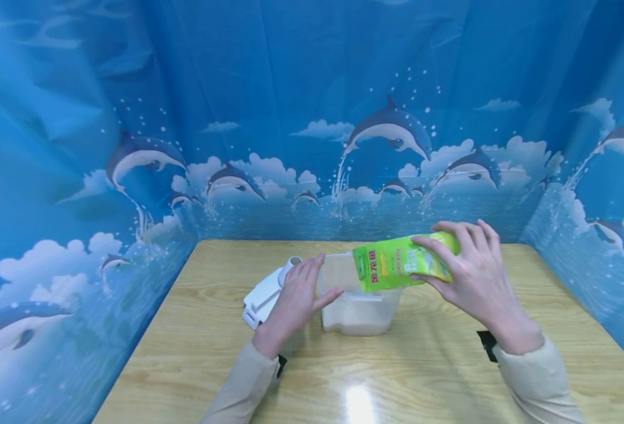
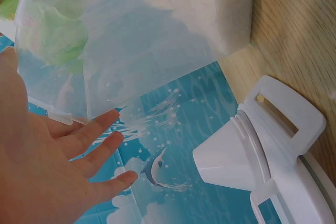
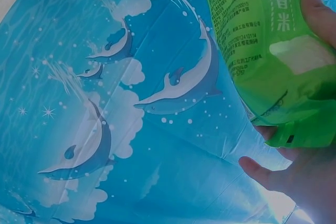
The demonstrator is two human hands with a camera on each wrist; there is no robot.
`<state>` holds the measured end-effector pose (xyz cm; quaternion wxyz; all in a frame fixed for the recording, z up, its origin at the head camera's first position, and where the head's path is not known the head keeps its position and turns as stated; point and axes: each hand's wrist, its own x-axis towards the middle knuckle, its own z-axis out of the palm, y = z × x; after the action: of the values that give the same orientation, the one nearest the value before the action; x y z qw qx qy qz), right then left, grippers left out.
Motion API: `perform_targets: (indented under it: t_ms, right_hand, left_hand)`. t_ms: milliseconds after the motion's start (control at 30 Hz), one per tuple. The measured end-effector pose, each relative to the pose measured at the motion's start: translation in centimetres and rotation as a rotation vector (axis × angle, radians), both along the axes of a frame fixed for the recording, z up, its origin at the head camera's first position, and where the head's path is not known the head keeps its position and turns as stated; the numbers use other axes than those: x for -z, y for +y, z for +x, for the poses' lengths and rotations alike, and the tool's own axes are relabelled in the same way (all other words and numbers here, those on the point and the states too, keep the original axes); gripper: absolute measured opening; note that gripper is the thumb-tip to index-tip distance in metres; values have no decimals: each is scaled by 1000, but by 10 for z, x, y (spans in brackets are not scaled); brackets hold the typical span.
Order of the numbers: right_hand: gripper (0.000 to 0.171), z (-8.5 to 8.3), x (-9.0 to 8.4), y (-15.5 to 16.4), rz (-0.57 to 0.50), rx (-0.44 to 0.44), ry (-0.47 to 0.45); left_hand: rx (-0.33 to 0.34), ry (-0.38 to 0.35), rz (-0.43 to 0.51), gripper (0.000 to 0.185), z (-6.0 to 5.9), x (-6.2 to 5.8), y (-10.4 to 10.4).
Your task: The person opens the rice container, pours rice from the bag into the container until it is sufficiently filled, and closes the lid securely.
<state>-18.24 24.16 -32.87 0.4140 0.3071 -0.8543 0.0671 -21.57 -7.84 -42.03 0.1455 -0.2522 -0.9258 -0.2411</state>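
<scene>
Over the clear plastic container (image 1: 359, 300) of white grains: right hand (image 1: 473, 274) grips green packet (image 1: 399, 262), long axis left-right, mouth leftward; left hand (image 1: 296, 297), fingers straight, steadies the container's left wall.

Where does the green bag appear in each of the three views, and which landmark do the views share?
Head view: the green bag is right of centre, held tilted by the right hand over the clear plastic container.
Left wrist view: only a green blur in the upper left, seen through the container wall.
Right wrist view: it fills the upper right.
Shared landmark: the blue dolphin backdrop.
</scene>
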Motion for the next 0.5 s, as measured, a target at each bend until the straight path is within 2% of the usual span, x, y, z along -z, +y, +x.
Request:
perform_targets:
  t_ms: [500]
  right_hand:
    - [70, 2, -10, -2, 26, -26, 28]
  left_hand:
    - [4, 4, 1, 86, 0, 0, 0]
